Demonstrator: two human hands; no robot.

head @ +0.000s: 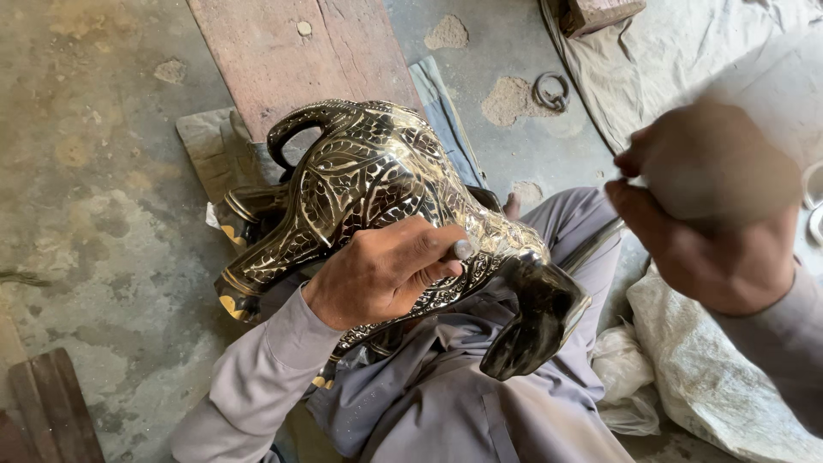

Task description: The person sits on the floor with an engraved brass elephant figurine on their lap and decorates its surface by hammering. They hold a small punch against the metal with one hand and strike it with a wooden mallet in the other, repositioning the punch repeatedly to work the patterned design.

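Brass animal figure (pixel 377 184), engraved with leaf patterns in black and gold, lies across my lap above the concrete floor (pixel 103 214). My left hand (pixel 386 270) rests on its flank, fingers (pixel 429 257) pinching a small metal punch (pixel 463 249). My right hand (pixel 707 201), blurred, is raised beside it, fingers curled shut around something I cannot make out. Around me: a worn wooden plank (pixel 300 56), a rumpled pale sack (pixel 711 377), an iron ring (pixel 551 91).

We press our left hand (pixel 386 270) on the engraved black-and-brass animal figure (pixel 377 193) across our lap; our blurred right hand (pixel 707 201), raised at right, grips something indistinct.
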